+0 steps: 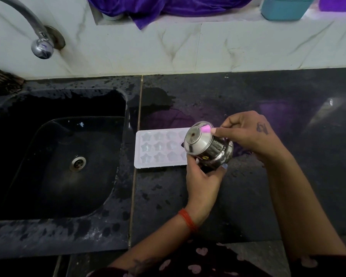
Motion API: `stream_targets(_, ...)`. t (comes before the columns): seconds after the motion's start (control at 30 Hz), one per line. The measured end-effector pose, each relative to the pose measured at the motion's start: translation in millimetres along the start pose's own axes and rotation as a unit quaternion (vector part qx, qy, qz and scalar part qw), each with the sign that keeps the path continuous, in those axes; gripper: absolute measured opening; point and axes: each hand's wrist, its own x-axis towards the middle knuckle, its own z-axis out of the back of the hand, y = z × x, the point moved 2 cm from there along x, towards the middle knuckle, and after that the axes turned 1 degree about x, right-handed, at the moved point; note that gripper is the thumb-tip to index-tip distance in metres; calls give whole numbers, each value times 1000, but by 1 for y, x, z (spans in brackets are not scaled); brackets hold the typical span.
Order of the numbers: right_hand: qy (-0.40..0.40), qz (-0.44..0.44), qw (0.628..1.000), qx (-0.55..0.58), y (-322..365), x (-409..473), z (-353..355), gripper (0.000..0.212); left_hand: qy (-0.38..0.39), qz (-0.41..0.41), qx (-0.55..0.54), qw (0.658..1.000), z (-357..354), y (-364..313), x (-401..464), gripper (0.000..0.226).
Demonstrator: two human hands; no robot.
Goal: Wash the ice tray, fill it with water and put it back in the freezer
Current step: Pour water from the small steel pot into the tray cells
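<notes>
We grip a steel pot (210,148) tilted between both hands, left (203,176) beneath, right (248,134) above, tray (158,148) just beyond.

White marble-veined wall tiles (188,48) back a wet black granite countertop (268,186). A black rectangular sink basin (48,166) sits left, under a curved chrome wall tap (28,23).

1. Ice tray (160,148): white, star-shaped cells.
2. Steel pot (208,148): shiny silver.
3. Counter (288,186) & sink (58,156): black.
4. Cloth (158,7): purple.
5. Wrist thread (188,219): red.
6. Wall (168,47): white marble w/ grey veins.
</notes>
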Motion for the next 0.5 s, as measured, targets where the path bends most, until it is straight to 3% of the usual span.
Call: stream_targets(0.5,-5,39,996,-83,10,3,-10,27,-29,17,2,999,3,2,-2,66)
